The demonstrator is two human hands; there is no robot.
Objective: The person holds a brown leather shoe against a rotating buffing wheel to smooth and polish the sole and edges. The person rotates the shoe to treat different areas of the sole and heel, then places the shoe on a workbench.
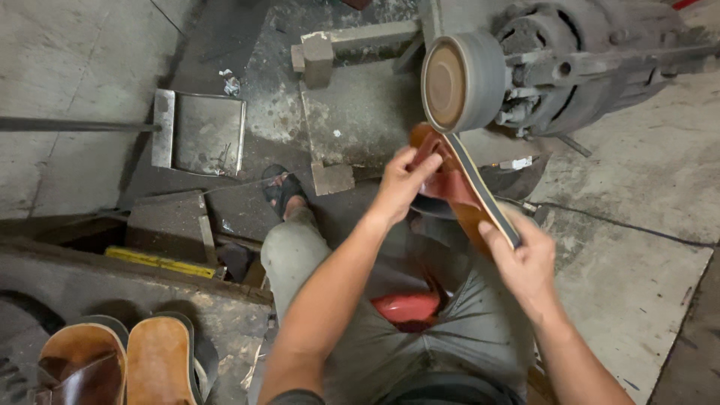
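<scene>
Both hands clamp my brown leather sandal (457,184) at frame centre: left hand (401,184) pinching the strap end, right hand (525,259) gripping the heel, sole edge against the sanding wheel (457,82). It looks light, stiff-soled, best held by both ends.

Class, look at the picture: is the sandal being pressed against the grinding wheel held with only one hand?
No: both the left hand and right hand grip the sandal at the grinding wheel.
</scene>
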